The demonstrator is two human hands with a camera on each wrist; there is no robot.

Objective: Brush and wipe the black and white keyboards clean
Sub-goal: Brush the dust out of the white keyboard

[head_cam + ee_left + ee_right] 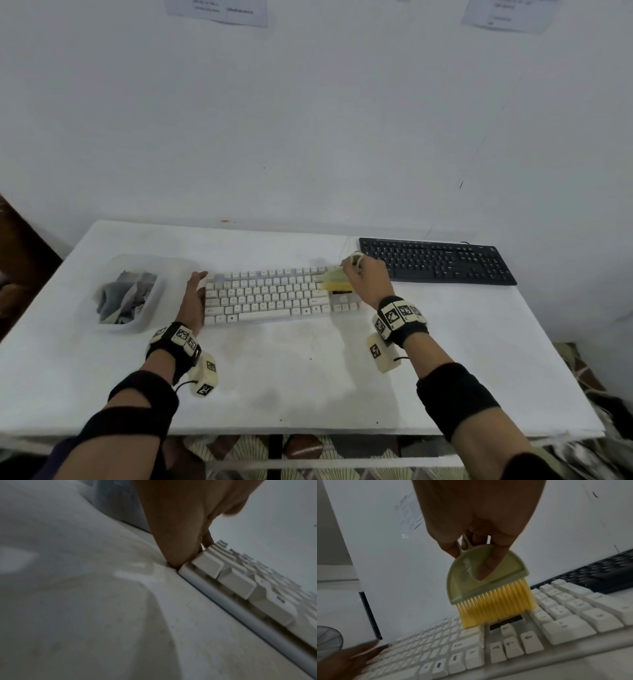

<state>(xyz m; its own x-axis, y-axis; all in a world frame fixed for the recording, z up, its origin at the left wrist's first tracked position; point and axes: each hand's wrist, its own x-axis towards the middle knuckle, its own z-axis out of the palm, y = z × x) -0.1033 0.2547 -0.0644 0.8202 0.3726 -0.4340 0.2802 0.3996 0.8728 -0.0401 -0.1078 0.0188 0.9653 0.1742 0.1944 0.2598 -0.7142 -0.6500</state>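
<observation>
The white keyboard lies mid-table. My left hand rests with straight fingers against its left end; in the left wrist view the hand touches the keyboard's corner. My right hand pinches a small green brush with yellow bristles over the keyboard's right part. In the right wrist view the brush is held at its handle and body, with its bristles touching the keys of the white keyboard above the arrow cluster. The black keyboard lies at the back right, untouched.
A clear plastic bin holding grey cloths stands left of the white keyboard. The white table is stained in front of the keyboard. A wall rises directly behind the table. The table's front edge is near my forearms.
</observation>
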